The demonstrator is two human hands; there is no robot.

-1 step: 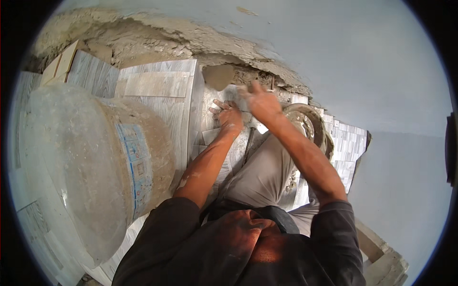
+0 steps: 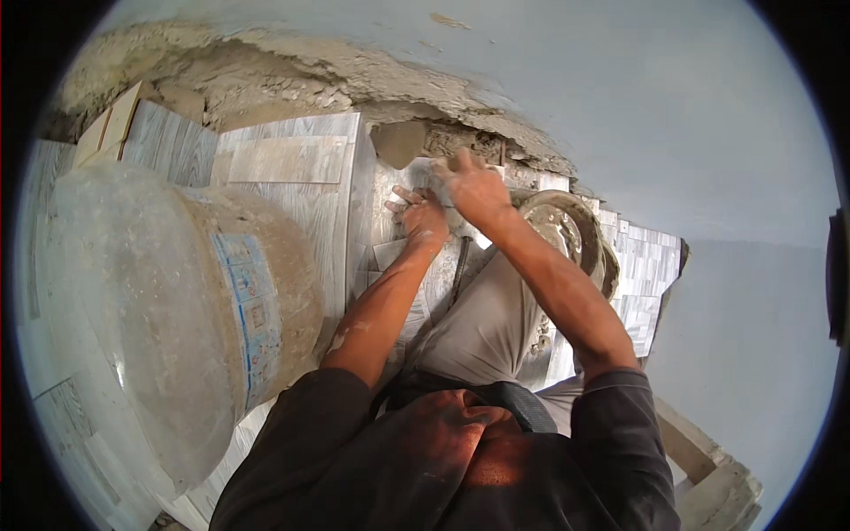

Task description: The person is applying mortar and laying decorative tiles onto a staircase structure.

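My left hand (image 2: 423, 218) lies on a grey, mortar-smeared tile (image 2: 387, 190) at the foot of the broken wall, its fingers spread apart. Just to its right, my right hand (image 2: 478, 192) is closed, knuckles up, over the same spot. Whatever it grips is blurred and mostly covered by the fingers. Beyond both hands, a flat brownish-grey patch with a pointed lower end (image 2: 399, 144) shows against the rough wall base. A round bucket of wet grey mortar (image 2: 567, 221) stands right of my right forearm.
A big cloudy plastic container (image 2: 150, 310) with a blue-printed label fills the left side. Behind it stand wood-look tiles (image 2: 297, 199). Crumbling plaster (image 2: 354, 75) runs along the pale blue wall (image 2: 655, 115). Patterned tiling (image 2: 642, 265) and a concrete block (image 2: 722, 491) lie to the right.
My right hand has shifted slightly left, closer to my left hand. The left hand keeps its place on the tile, and the whole view has moved a little.
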